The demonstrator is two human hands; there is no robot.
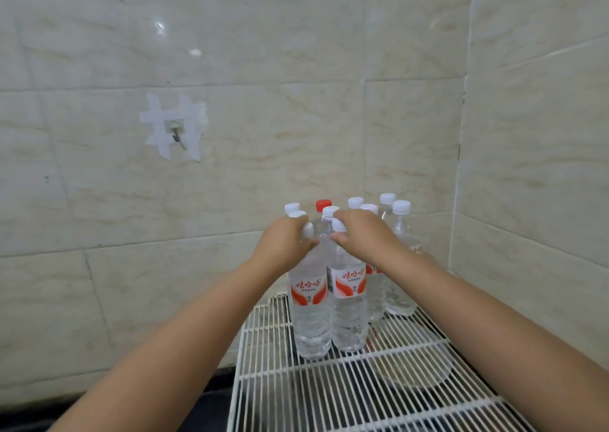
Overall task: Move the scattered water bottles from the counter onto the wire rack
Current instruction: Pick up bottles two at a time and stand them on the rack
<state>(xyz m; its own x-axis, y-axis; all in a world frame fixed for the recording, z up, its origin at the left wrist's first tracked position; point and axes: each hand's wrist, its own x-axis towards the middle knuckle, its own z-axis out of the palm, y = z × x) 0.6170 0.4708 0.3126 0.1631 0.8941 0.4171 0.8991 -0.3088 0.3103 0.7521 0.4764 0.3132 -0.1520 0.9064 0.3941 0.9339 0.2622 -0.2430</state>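
Two clear water bottles with red-and-white labels stand upright side by side on the white wire rack [329, 385]. My left hand [284, 241] grips the neck of the left bottle [309, 313] just under its white cap. Around the neck of the right bottle [349, 309] closes my right hand [364, 234]. Behind them several more bottles [400, 267] stand on the rack's far end, most with white caps, one with a red cap [323, 205].
Tiled walls close in at the back and at the right, forming a corner behind the bottles. A taped-on hook [176, 130] sticks out of the back wall at the left. A dark counter [211, 405] shows left of the rack.
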